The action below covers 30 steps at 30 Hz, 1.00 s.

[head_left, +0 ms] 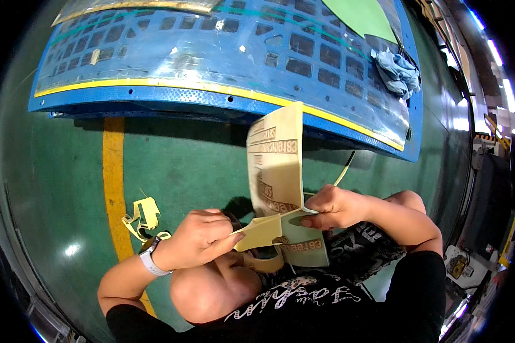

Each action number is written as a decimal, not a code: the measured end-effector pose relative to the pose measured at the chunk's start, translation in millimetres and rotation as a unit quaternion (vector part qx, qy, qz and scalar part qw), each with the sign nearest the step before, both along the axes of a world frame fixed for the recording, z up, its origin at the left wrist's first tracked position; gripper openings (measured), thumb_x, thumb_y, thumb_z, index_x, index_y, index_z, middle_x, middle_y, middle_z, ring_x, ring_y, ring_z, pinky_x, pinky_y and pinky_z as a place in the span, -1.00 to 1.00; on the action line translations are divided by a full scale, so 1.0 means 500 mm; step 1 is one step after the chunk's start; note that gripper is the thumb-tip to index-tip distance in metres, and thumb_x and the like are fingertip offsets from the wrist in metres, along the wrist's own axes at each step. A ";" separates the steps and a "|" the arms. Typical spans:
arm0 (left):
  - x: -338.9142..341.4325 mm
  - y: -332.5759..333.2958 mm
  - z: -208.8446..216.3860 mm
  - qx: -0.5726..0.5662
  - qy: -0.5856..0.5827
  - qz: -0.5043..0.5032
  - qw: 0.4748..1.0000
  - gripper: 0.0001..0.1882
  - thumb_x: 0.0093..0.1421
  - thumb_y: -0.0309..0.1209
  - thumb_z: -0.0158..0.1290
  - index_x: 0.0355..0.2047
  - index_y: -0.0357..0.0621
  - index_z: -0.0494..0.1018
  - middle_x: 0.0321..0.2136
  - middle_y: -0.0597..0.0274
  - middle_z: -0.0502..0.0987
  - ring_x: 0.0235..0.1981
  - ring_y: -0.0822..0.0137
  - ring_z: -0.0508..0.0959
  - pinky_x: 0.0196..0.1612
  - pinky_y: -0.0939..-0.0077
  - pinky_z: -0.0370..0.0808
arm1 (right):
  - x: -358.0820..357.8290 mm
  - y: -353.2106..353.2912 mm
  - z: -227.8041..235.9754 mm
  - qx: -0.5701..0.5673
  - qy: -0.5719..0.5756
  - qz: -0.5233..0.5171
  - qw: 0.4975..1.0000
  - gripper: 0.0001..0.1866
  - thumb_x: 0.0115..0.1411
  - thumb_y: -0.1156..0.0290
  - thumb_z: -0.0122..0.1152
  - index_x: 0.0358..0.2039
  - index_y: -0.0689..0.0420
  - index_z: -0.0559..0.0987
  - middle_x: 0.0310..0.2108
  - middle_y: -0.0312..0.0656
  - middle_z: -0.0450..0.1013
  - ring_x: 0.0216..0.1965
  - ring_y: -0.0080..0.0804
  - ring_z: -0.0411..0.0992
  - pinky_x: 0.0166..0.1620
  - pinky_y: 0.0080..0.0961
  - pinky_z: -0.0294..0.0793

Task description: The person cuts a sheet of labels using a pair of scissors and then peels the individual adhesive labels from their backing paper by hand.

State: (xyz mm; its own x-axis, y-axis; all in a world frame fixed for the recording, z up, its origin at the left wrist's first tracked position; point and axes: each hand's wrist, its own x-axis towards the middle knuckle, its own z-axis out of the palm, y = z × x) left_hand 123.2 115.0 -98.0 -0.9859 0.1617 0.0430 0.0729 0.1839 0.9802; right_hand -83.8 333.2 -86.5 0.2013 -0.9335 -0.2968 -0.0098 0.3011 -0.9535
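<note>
Between my hands is a cream sheet with brown printing [276, 154], which looks like adhesive backing paper. Its tall part stands up toward the blue pallet, while a pale green printed part [306, 243] hangs toward my lap. My left hand [206, 237] is closed, pinching a yellow flap [258, 233] that is pulled out to the left. At the sheet's right edge, near the fold, my right hand [335, 207] grips with thumb and fingers. Whether the yellow flap is joined to the printed sheet is unclear.
Ahead stands a blue plastic pallet [143, 98] covered by a clear, yellow-edged sheet. On it lie a light green sheet [363, 18] and a crumpled blue cloth [399, 73]. Yellow scraps [149, 212] lie on the green floor beside a yellow line [113, 171]. A narrow strip [344, 170] lies right.
</note>
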 end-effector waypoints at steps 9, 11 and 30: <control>-0.085 0.060 -0.085 -0.038 0.032 0.046 0.998 -0.72 0.13 -0.39 0.06 -0.64 -0.25 0.29 -0.67 0.07 0.31 -0.55 0.04 0.39 -0.45 0.27 0.32 | 0.014 -0.026 -0.009 0.168 0.056 -0.039 0.983 -0.63 0.23 0.21 0.07 -0.46 0.33 0.44 -0.62 -0.08 0.29 -0.55 -0.48 0.19 -0.42 -0.38 0.28; -0.100 0.080 -0.071 -0.020 -0.003 0.100 0.995 -0.70 0.10 -0.31 0.10 -0.62 -0.26 0.31 -0.65 0.06 0.34 -0.52 0.04 0.43 -0.46 0.27 0.35 | 0.016 -0.025 -0.016 0.159 0.068 -0.030 0.984 -0.67 0.22 0.25 0.06 -0.43 0.33 0.45 -0.58 -0.04 0.32 -0.54 -0.40 0.24 -0.40 -0.36 0.31; -0.129 0.086 -0.068 0.048 -0.083 0.030 0.995 -0.78 0.16 -0.36 0.02 -0.49 -0.30 0.42 -0.62 -0.06 0.39 -0.57 0.00 0.41 -0.50 0.29 0.33 | -0.004 -0.027 -0.005 0.074 0.162 0.055 0.983 -0.68 0.17 0.24 0.08 -0.51 0.29 0.40 -0.46 0.08 0.37 -0.46 0.01 0.33 -0.39 -0.17 0.27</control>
